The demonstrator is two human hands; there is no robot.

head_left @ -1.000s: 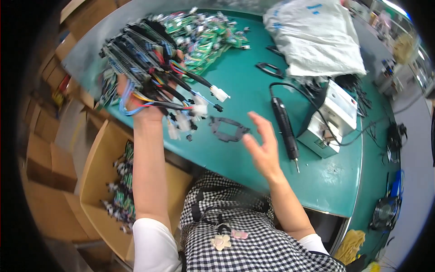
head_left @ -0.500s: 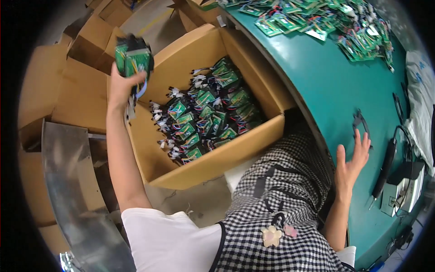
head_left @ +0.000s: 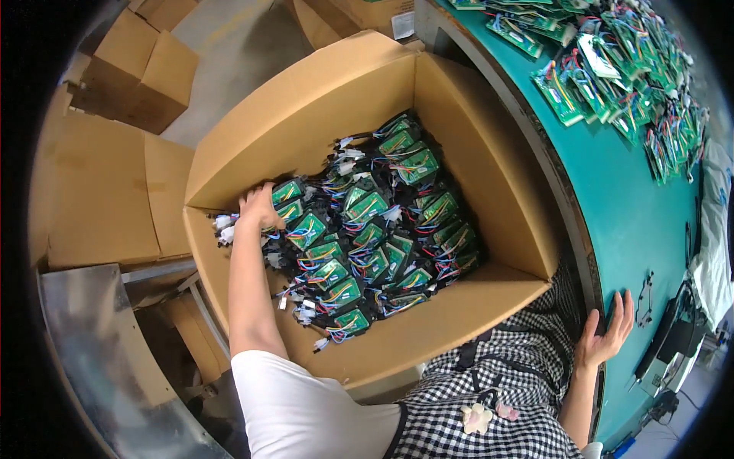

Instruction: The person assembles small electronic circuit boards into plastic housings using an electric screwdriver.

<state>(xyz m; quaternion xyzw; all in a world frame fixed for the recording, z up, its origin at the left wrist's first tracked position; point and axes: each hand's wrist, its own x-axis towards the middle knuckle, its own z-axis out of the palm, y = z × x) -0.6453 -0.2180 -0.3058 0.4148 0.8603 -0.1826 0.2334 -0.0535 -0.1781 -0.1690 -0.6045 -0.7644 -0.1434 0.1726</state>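
Down inside the cardboard box [head_left: 321,99], my left hand [head_left: 258,208] grips a bundle of green circuit boards [head_left: 287,191] at the left end of a row. Its thumb shows in front; the fingertips are partly hidden. White connectors and wires stick out beside the wrist. More wired circuit boards [head_left: 367,210], with black parts under them, fill the box in rows. At the table's near edge, my right hand [head_left: 605,336] is open, fingers and thumb apart, holding nothing.
The green table [head_left: 612,222] runs along the right, with a heap of wired circuit boards [head_left: 619,76] at its far end. A dark hand tool [head_left: 646,298] and a white plastic bag [head_left: 712,237] lie there. Other cartons [head_left: 99,183] and a metal surface [head_left: 107,336] stand left.
My left hand has lowered the bundle of circuit boards from above the box's left edge into the box. My right hand has moved closer to the table's edge, still open.
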